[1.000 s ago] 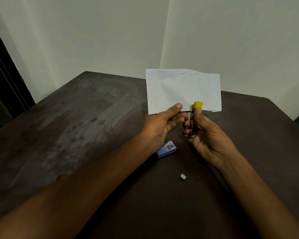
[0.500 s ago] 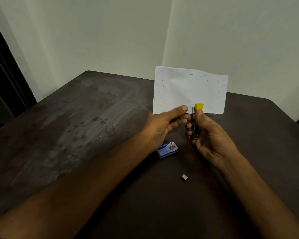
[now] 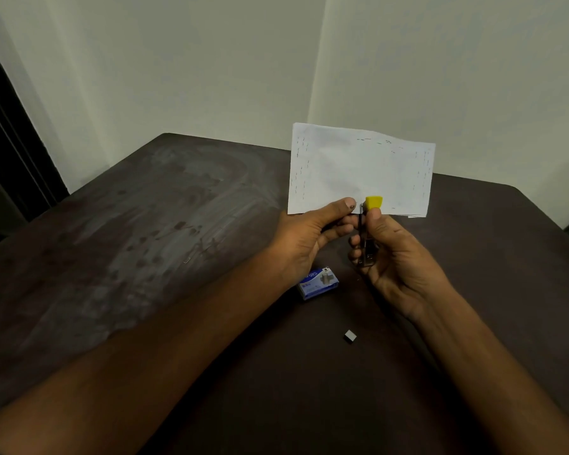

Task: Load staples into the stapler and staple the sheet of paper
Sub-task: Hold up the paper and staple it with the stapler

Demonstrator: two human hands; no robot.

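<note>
Close to us a small grey staple block (image 3: 350, 336) lies on the dark table (image 3: 145, 257). A bit farther is a blue staple box (image 3: 317, 284). Above the box, our right hand (image 3: 398, 257) grips the stapler (image 3: 366, 244). Its yellow tip is at the bottom edge of the paper (image 3: 358, 165). Our left hand (image 3: 306, 238) pinches that edge just beside it.

The table (image 3: 145, 224) is dark and matt, with pale, dusty smears across its left half. The sheet of paper (image 3: 358, 165) is thin, white and slightly wavy. The stapler (image 3: 368, 252) is shiny bare metal with a yellow plastic tip. The staple box (image 3: 318, 283) is printed blue card. The strip of staples (image 3: 350, 336) looks dull grey metal.
</note>
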